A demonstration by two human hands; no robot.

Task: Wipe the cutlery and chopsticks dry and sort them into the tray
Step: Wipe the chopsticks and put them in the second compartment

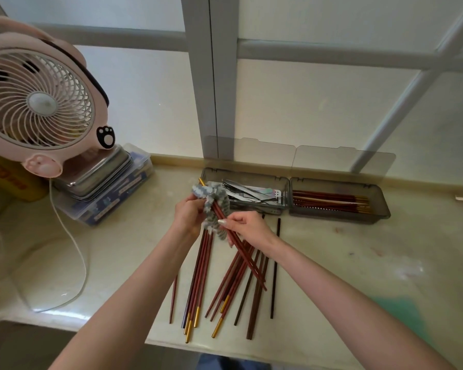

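My left hand (189,214) grips a grey and white cloth (211,206) wrapped round a pair of red-brown chopsticks (247,259). My right hand (247,227) pinches the same chopsticks just below the cloth. Their gold tips stick out above the cloth. Several more chopsticks (203,279) lie loose on the counter beneath my hands, some with gold ends. Behind them stands a grey tray (380,206) with two compartments. The left compartment holds metal forks and cutlery (249,193). Red chopsticks (329,201) lie in the right one.
A pink desk fan (38,102) stands at the left on stacked metal trays (99,174) and a plastic box, its white cable (72,249) looping across the counter. The counter's front edge (225,348) is near. A window frame rises behind the tray.
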